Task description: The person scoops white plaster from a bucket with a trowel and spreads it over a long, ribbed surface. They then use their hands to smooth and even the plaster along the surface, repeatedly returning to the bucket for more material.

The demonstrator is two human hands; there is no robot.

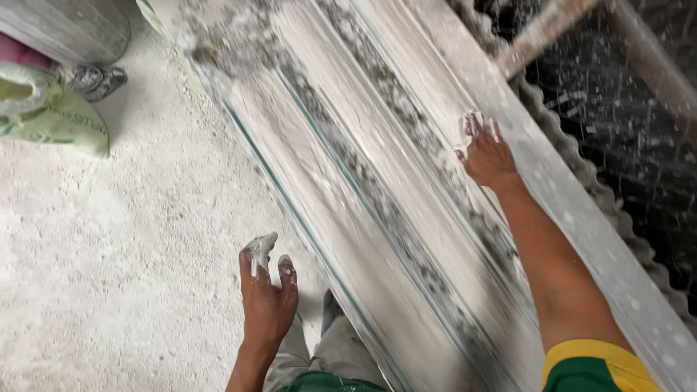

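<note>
- white plaster coats the fingertips of the left hand (266, 290), which hangs in the air low in the view, above the pale dusty floor (131, 239); its fingers are loosely spread and slightly curled, holding nothing and touching nothing.
- just under that hand, grey trousers (319, 356) and a strip of green clothing show at the bottom edge, with the toe of a dark shoe (330, 305) beside the foot of the long moulding.
- the right arm, in a green sleeve with a yellow cuff (588, 363), reaches forward and up over the work.
- the long plaster moulding (363, 181) runs on a slant from the bottom right to the top left; it is ridged lengthwise, streaked grey and white, with thin greenish lines along its ribs. much of it is blurred.
- the right hand (485, 152) lies flat on the moulding's far ridge, fingers apart and smeared white, pressing on the plaster rather than gripping it.
- to the right of the moulding, a dark speckled corrugated sheet (624, 145) lies beside it, crossed by pale wooden battens (552, 29).
- far left, a light green sack (51, 116) sits on the floor, with a grey drum (72, 29) behind it and a crumpled grey rag (93, 78) just beside them.
</note>
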